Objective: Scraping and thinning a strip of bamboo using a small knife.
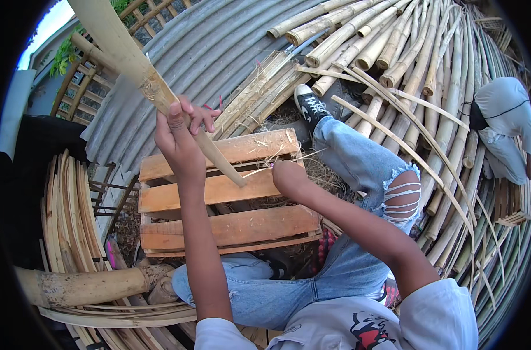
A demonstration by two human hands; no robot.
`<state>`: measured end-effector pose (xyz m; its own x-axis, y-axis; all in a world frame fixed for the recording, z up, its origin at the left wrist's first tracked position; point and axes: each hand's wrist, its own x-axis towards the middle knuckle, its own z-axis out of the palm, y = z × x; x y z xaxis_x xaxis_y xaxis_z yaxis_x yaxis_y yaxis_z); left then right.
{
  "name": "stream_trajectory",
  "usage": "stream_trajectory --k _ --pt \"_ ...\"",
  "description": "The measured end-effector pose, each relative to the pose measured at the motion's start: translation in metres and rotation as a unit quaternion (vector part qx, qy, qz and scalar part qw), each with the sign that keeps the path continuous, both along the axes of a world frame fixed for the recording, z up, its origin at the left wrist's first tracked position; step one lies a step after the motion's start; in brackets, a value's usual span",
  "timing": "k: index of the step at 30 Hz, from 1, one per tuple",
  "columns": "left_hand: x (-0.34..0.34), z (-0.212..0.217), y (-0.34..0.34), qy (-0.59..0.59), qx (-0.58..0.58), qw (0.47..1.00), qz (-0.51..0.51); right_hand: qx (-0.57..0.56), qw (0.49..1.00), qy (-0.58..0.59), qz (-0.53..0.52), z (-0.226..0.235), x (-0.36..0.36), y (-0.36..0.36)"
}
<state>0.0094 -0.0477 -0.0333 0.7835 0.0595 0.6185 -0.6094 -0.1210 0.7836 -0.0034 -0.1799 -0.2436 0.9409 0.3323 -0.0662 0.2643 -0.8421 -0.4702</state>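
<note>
A broad, pale bamboo strip [116,52] slants from the upper left down to a tapered end over the wooden crate [230,224]. My left hand [181,134] is closed round it, thumb on its face and some fingers stretched out to the right. Near the crate's right side my right hand [290,179] is curled into a fist. What it holds is mostly hidden; a small purple spot shows at its fingers. Thin bamboo shavings [277,157] lie beside it on the slats.
Long bamboo poles [393,64] fan out at the upper right, with loose split strips [405,116] across them. Corrugated sheeting [195,64] stands behind the crate. Stacked bamboo slats [70,216] and a thick bamboo pole [84,286] lie at left. Another person [501,125] sits at far right.
</note>
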Motion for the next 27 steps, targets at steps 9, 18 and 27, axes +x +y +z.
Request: stream_trajectory --k 9,18,27 --pt "-0.002 0.003 0.021 -0.011 -0.039 0.999 0.027 0.429 0.887 0.145 -0.089 0.091 -0.044 0.031" --pt "0.004 0.001 0.006 -0.018 -0.007 1.0 0.013 0.376 0.914 0.14 -0.059 0.079 -0.034 0.047" --pt "0.008 0.009 0.02 -0.017 -0.011 0.998 0.063 0.082 0.994 -0.068 -0.035 0.007 -0.038 0.056"
